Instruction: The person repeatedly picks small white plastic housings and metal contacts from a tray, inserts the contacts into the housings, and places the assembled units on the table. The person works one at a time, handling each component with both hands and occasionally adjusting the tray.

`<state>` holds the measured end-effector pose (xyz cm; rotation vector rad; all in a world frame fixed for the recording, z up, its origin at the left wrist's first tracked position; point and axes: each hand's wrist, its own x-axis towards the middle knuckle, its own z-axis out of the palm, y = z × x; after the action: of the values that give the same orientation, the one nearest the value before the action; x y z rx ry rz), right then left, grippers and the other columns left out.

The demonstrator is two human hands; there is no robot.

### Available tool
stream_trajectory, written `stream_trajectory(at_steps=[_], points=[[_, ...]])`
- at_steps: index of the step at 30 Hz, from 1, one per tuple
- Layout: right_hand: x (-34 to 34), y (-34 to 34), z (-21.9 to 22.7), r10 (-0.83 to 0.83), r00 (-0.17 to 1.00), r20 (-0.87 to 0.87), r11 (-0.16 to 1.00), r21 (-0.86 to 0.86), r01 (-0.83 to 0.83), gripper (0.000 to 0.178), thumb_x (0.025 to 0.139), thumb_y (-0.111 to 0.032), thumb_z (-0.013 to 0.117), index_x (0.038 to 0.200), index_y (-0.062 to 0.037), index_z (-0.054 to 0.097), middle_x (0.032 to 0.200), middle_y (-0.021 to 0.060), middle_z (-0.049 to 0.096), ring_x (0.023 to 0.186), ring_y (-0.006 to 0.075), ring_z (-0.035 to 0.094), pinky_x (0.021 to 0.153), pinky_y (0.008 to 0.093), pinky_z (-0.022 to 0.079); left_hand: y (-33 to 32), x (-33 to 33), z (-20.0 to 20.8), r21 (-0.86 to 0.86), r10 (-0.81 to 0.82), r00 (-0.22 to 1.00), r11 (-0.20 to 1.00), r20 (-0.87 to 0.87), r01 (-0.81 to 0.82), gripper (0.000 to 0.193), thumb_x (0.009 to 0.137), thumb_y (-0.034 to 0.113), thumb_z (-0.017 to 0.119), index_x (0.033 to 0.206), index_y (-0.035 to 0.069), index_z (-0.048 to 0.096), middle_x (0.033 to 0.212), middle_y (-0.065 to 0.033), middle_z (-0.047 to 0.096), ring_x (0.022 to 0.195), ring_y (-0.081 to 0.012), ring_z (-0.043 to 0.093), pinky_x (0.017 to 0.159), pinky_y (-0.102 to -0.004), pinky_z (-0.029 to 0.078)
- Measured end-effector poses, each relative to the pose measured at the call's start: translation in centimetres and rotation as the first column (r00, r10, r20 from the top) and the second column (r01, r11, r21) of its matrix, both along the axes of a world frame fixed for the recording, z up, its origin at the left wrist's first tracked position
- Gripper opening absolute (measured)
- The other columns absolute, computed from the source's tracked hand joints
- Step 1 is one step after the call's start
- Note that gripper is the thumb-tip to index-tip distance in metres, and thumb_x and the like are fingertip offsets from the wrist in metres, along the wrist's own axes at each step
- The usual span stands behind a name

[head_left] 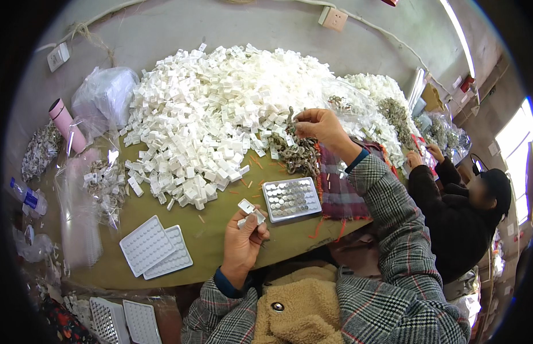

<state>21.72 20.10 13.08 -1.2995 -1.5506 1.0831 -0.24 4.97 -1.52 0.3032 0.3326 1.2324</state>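
Observation:
My left hand (pixel 244 243) is closed on small white plastic cases (pixel 247 206), held between thumb and fingers over the near part of the table. Farther off and to the right, my right hand (pixel 323 127) pinches a small greyish metal piece (pixel 290 116); its exact kind is too small to make out. Below that hand lies a heap of similar metal pieces (pixel 299 157). Between my hands sits a white tray (pixel 292 217) with rows of round silver discs (pixel 284 198) in its pockets. A large pile of white plastic cases (pixel 220 103) rises behind.
Two white pocketed trays (pixel 146 243) overlap at the left. A pink flask (pixel 67 123), plastic bags (pixel 104 94) and a water bottle (pixel 28 198) stand farther left. A plaid cloth (pixel 344 195) lies right of the disc tray. Another person (pixel 458 212) works at the right.

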Motion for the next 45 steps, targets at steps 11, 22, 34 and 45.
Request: stream_trajectory(at_steps=[11,22,34,45], points=[[-1.4,-11.0,-1.7,0.272,0.742,0.613,0.59,0.503,-0.632,0.029,0.076,0.004,0.065,0.104,-0.0026,0.066,0.102,0.0124,0.062,0.086,0.0306,0.066,0.073,0.037,0.056,-2.6,-1.9,4.8,0.044,-0.067,0.996,0.997,-0.062,0.07,0.032,0.102,0.022,0.057,0.122,-0.003,0.054,0.137,-0.0258,0.055,0.084,-0.0163,0.07,0.061,-0.024,0.06],[0.5,-15.0,-3.5,0.225,0.691,0.687,0.453,0.554,-0.699,0.027,0.073,-0.005,0.065,0.1,0.0003,0.064,0.104,0.0141,0.06,0.09,0.0295,0.065,0.076,0.036,0.055,-4.5,-0.3,7.0,0.033,-0.297,0.904,0.946,-0.306,0.322,0.038,0.095,0.023,0.068,0.116,-0.005,0.054,0.097,-0.0169,0.066,0.076,-0.023,0.07,0.056,-0.0304,0.059],[0.4,-18.5,-6.8,0.121,0.826,-0.551,0.958,-0.154,-0.243,0.016,0.095,-0.01,0.067,0.102,0.0049,0.066,0.089,0.0032,0.068,0.078,0.0053,0.061,0.068,0.0218,0.052,-5.4,2.6,7.7,0.216,-0.069,0.716,0.93,-0.694,0.299,0.031,0.091,0.017,0.073,0.109,-0.006,0.061,0.096,-0.013,0.068,0.079,-0.0205,0.07,0.075,-0.0305,0.058],[0.8,-19.9,-7.9,0.01,0.615,-0.789,0.929,-0.22,-0.298,0.012,0.095,-0.005,0.064,0.105,0.0001,0.059,0.094,0.0033,0.065,0.081,0.0074,0.062,0.072,0.023,0.053,-5.8,3.5,7.3,0.14,-0.189,0.76,0.928,-0.621,0.345,0.032,0.091,0.014,0.072,0.113,-0.005,0.06,0.103,-0.0129,0.068,0.082,-0.0217,0.071,0.074,-0.0323,0.059]])
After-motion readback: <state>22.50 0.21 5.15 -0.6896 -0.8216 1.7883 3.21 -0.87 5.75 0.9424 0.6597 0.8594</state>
